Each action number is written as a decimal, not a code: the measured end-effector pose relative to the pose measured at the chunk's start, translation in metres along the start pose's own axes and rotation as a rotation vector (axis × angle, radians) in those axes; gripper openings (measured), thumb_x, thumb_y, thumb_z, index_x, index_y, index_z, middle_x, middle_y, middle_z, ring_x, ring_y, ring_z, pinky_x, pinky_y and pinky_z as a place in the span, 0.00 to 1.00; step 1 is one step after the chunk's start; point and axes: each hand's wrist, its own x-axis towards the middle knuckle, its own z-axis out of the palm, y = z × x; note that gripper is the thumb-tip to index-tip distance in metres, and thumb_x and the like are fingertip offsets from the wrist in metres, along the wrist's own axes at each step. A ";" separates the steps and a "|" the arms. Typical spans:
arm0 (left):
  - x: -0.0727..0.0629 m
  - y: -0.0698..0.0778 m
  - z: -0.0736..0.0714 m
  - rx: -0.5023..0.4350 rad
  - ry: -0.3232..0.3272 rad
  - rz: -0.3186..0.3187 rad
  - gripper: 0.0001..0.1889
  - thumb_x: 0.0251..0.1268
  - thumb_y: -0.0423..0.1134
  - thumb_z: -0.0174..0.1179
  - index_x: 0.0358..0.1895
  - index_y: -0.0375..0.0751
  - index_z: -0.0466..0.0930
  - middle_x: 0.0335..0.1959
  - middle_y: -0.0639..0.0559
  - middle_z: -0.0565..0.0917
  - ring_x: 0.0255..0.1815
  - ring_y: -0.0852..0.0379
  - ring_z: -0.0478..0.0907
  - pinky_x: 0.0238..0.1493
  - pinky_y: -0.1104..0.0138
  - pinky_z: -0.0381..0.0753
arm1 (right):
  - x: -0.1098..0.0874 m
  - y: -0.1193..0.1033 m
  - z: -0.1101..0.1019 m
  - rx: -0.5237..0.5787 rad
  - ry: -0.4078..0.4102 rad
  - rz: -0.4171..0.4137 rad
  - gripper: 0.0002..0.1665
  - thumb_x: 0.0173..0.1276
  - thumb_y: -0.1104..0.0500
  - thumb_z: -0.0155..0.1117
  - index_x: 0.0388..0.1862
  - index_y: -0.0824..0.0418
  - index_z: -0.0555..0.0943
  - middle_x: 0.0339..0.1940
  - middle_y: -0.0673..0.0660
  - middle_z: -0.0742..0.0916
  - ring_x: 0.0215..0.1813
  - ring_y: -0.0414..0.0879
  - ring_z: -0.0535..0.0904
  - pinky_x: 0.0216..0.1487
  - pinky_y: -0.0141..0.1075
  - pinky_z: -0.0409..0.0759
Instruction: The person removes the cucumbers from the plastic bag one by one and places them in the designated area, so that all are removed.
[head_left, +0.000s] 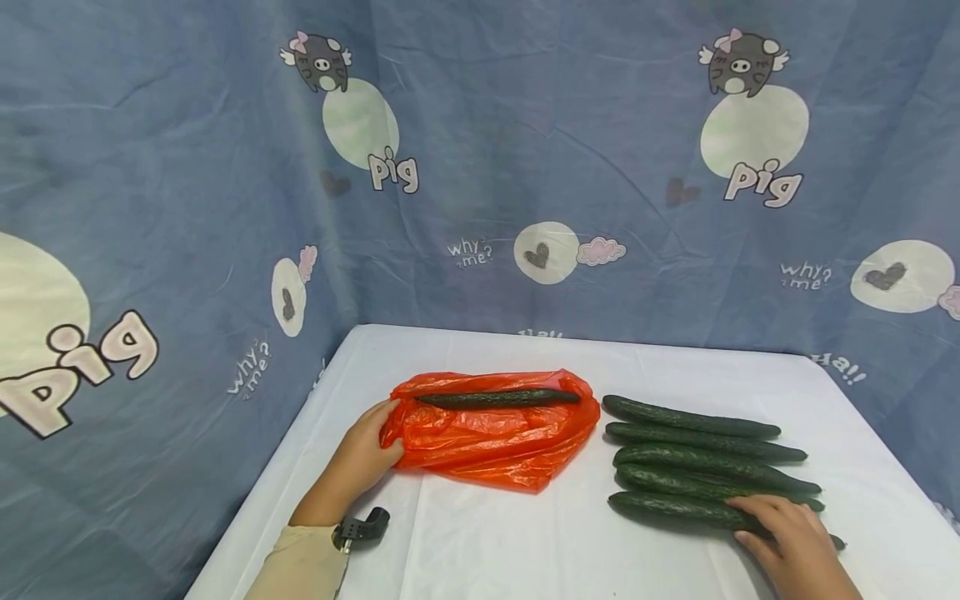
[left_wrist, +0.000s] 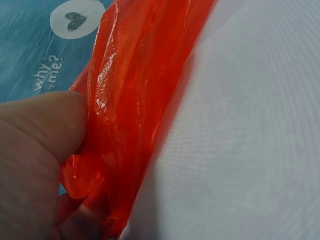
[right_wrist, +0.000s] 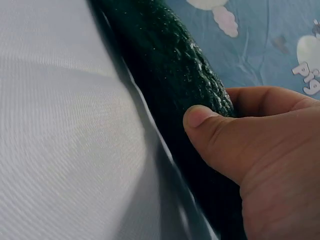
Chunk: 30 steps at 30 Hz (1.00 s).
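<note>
A red plastic bag lies spread on the table, and one dark green cucumber rests along its far side. My left hand grips the bag's left end; in the left wrist view the thumb presses against the crinkled red plastic. On the right, several cucumbers lie side by side in a row. My right hand holds the nearest cucumber close to its right end. The right wrist view has the thumb on one side of that cucumber and the fingers round the other.
A white cloth covers the table. The other cucumbers lie just beyond the held one, to the right of the bag. A blue curtain printed with pigs hangs behind and at the left. A black strap device sits on my left wrist.
</note>
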 end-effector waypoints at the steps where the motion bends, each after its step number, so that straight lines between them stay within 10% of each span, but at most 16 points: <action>1: 0.000 0.000 0.000 -0.001 0.001 -0.001 0.37 0.64 0.33 0.63 0.78 0.33 0.66 0.77 0.35 0.70 0.79 0.34 0.65 0.78 0.42 0.64 | 0.000 0.001 -0.001 0.002 -0.007 0.005 0.26 0.55 0.63 0.81 0.55 0.58 0.87 0.51 0.61 0.88 0.53 0.64 0.82 0.55 0.61 0.70; 20: -0.002 -0.002 0.000 -0.013 -0.010 -0.015 0.38 0.65 0.34 0.63 0.79 0.34 0.65 0.78 0.36 0.68 0.79 0.34 0.65 0.77 0.40 0.65 | -0.003 0.005 -0.001 -0.039 -0.040 0.093 0.26 0.53 0.63 0.82 0.53 0.60 0.87 0.49 0.64 0.84 0.51 0.64 0.77 0.56 0.64 0.68; 30: -0.001 0.001 -0.001 -0.019 -0.008 -0.007 0.38 0.64 0.33 0.63 0.79 0.33 0.65 0.78 0.35 0.68 0.79 0.33 0.65 0.76 0.39 0.66 | 0.004 0.006 -0.007 -0.025 -0.193 0.202 0.35 0.56 0.46 0.82 0.59 0.61 0.84 0.53 0.69 0.82 0.54 0.67 0.76 0.53 0.66 0.72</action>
